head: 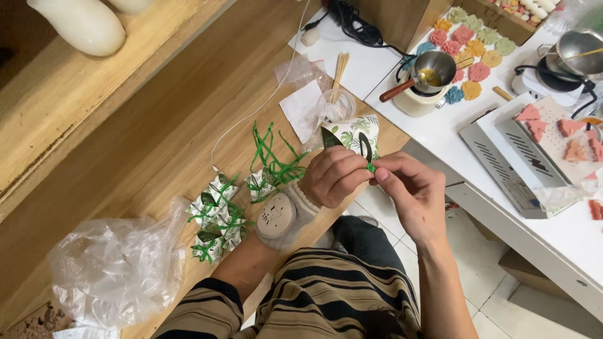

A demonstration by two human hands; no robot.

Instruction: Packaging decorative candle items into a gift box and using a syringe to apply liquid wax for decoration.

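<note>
left hand (pixel 331 176) clenched round a leaf-print pouch (pixel 352 133); pouch sticks out at its 12 o'clock, over the wooden table (pixel 157 144) edge. right hand (pixel 411 188) pinches a green ribbon (pixel 371 167) end between both hands. loose green ribbons (pixel 270 157) at 9 o'clock. tied pouches (pixel 217 220) at 8 o'clock; clear plastic bag (pixel 116 270) beyond.

Leaf-print white pouch (pixel 353 133), green ribbon (pixel 271 157), brown-and-cream striped sleeves (pixel 326 298), pink, orange, teal flower shapes (pixel 470 50)
</note>
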